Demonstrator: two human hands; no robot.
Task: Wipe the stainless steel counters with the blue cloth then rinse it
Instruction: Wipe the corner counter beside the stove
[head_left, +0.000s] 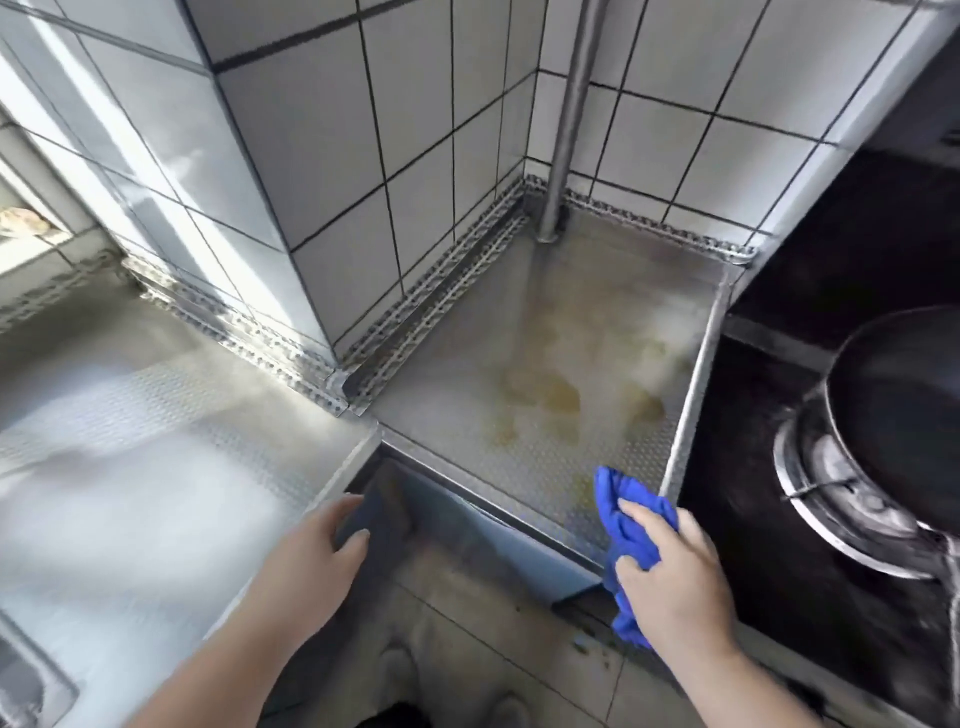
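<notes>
At lower right of the frame, the right hand (675, 577) grips the bunched blue cloth (626, 525) at the near edge of the stained steel tabletop (545, 364); the hand covers much of the cloth, whose tail hangs below the edge. At lower centre the left hand (317, 545) is relaxed, fingers straight, just beside the edge of the brighter tabletop (130, 426) on the left; contact is unclear. A dark pan (898, 410) on the burner (831, 499) is cut off at the right border. A pipe (569, 119) rises in the tiled corner.
</notes>
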